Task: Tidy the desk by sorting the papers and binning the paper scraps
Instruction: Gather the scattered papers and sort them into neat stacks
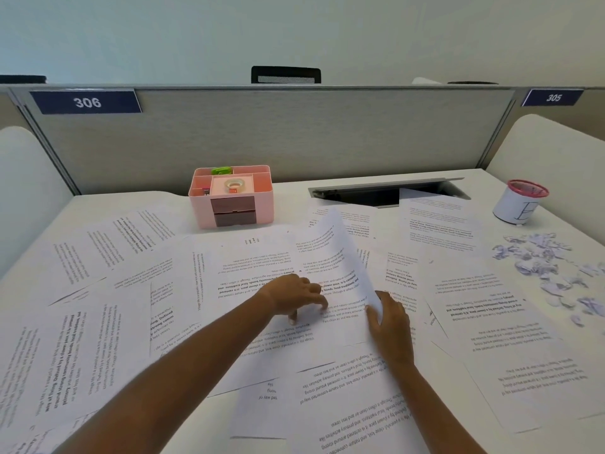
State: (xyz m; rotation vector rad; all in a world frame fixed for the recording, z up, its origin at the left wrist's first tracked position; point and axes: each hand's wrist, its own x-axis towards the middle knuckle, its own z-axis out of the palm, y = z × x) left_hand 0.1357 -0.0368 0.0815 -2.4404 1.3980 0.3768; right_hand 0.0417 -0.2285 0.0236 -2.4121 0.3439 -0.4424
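Centrally, lifted sheet: a printed page (330, 257) stands tilted up off the desk at mid-frame, its far corner raised toward the partition and its near edge down among the other papers.
Right hand: the right hand (389, 326) grips the lifted sheet at its lower right edge, thumb on the near face and the fingers hidden behind the paper.
Left hand: the left hand (294, 298) rests fingertips-down on the flat pages just left of the lifted sheet, fingers spread and curled, holding nothing.
Loose papers: printed sheets (98, 322) cover nearly the whole desk (288, 204), overlapping at many angles, some with the text upside down to the viewer.
Paper scraps: a scatter of small crumpled white scraps (543, 270) lies at the right side of the desk, apart from both hands.
Bin: a white cup with a red mesh rim (520, 201) stands at the far right, just beyond the scraps.
Organiser: a pink desk organiser (230, 196) sits at the back centre against the grey partition (294, 136), with a roll of tape (234, 185) on top.
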